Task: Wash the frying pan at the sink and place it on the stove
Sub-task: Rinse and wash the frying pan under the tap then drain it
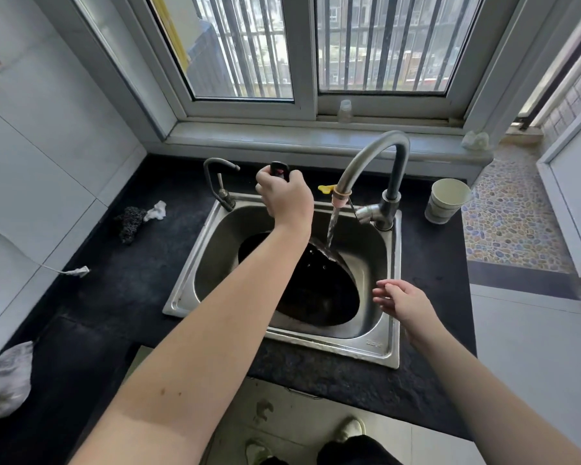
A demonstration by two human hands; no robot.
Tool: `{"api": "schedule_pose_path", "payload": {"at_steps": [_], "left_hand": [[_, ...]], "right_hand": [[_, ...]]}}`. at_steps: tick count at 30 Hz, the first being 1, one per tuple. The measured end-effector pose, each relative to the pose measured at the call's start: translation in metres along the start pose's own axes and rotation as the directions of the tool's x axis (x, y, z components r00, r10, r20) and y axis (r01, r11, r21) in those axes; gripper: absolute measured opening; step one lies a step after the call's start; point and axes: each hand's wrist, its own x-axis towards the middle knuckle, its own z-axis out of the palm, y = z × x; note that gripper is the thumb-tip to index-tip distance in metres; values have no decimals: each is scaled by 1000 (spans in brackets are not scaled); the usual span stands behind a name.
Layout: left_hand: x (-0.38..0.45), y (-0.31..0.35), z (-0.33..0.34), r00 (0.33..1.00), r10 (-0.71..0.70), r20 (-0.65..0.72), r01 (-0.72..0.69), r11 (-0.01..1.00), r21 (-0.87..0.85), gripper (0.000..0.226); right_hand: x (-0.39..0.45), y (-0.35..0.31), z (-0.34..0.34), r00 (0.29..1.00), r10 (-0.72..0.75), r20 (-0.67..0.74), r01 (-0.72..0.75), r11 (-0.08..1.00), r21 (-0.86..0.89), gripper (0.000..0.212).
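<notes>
A black frying pan [319, 286] stands tilted inside the steel sink [388, 350], its inside facing me. My left hand [284, 194] grips the pan's dark handle above the sink's back rim, and my forearm hides part of the pan. Water runs from the tall grey tap [374, 156] onto the pan's upper right rim. My right hand [401, 300] hovers with relaxed fingers over the sink's right side, next to the pan and holding nothing. No stove is in view.
A black countertop [125, 280] surrounds the sink. A dark scrubber [130, 223] and white cloth [156, 211] lie on it to the left. A small second tap [218, 182] stands at the back left. A paper cup [446, 201] stands at the right.
</notes>
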Motion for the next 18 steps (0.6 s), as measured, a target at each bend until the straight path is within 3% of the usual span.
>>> {"api": "schedule_pose_path", "payload": {"at_steps": [9, 13, 18], "left_hand": [[-13, -9, 3, 997, 63, 48, -64, 998, 15, 24], [-29, -20, -12, 969, 169, 180, -184, 980, 73, 21], [-49, -32, -35, 921, 302, 247, -330, 940, 81, 18]], "right_hand": [[-7, -6, 2, 1000, -2, 30, 3, 1000, -16, 25], [-13, -5, 10, 997, 2, 73, 0, 1000, -31, 26], [-24, -7, 30, 992, 21, 122, -17, 999, -34, 26]]}}
